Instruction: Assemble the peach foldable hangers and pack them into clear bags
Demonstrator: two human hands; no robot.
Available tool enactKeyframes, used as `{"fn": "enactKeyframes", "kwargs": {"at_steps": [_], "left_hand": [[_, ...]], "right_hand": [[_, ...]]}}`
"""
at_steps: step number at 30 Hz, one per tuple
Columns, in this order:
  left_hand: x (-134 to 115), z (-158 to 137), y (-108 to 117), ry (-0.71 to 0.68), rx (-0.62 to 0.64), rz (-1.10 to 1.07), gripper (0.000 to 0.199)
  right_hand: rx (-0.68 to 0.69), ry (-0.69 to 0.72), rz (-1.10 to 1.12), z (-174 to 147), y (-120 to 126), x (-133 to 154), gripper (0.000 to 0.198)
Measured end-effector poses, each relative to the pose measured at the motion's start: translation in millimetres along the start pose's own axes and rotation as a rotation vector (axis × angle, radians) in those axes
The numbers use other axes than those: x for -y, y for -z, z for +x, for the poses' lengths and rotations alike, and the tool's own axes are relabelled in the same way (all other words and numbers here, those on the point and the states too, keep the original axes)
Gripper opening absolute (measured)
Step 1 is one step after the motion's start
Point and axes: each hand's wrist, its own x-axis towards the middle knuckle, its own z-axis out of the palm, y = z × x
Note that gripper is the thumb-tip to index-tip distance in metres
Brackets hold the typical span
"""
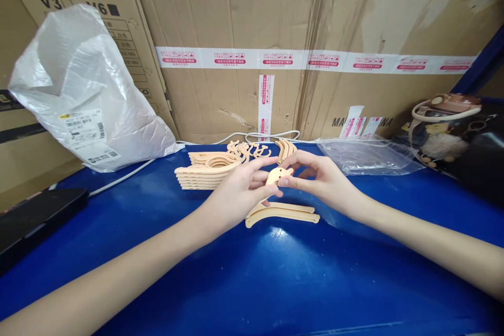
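Above the middle of the table, my left hand (240, 189) and my right hand (318, 176) both pinch a small beige plastic piece (275, 174) with dark holes in it. My left fingers hold its left side, and my right thumb and fingertips close on its right end. Just below the hands lie two curved beige hanger arms (283, 212), side by side on the blue table. Left of the hands is a stack of beige plastic hanger parts (200, 176). Loose beige hooks (255, 150) and several curved arms (286, 149) lie behind my hands, partly covered by them.
A white plastic bag (90, 89) with a label leans at the left. Below it sits a black device (39, 220). Cardboard boxes (236, 16) stand along the back, with a white cable (220, 139) at their foot. A clear bag (370, 155) and a dark bag (472, 163) lie right.
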Motion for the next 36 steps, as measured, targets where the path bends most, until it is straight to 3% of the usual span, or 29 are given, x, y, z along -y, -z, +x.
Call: {"fn": "enactKeyframes", "kwargs": {"at_steps": [3,5,9,12,16,21,28,36], "left_hand": [[3.3,2.9,2.8,0.043,-0.004,0.049,0.060],[7.1,4.3,6.4,0.036,-0.035,0.152,0.050],[16.1,6.9,14.7,-0.218,-0.120,0.623,0.022],[22.7,8.7,15.6,-0.346,-0.048,0.859,0.024],[30.4,8.9,11.6,-0.325,0.105,0.983,0.042],[34.9,7.3,9.5,-0.302,0.166,1.119,0.056],[33.4,6.1,8.2,-0.429,0.194,1.231,0.056],[32.4,5.4,7.2,-0.326,0.240,1.233,0.067]], "right_hand": [[0.053,0.035,-0.068,3.0,4.8,0.4,0.021],[0.074,0.014,-0.083,6.9,11.5,-1.9,0.021],[0.094,-0.181,0.075,16.8,32.2,-18.6,0.025],[0.133,-0.372,0.192,21.2,43.8,-36.3,0.028],[0.202,-0.494,0.120,22.0,47.0,-53.1,0.034],[0.277,-0.434,-0.084,21.9,49.4,-60.9,0.041],[0.384,-0.311,-0.168,23.2,56.5,-65.0,0.047],[0.432,-0.245,-0.193,24.4,58.5,-65.4,0.049]]}}
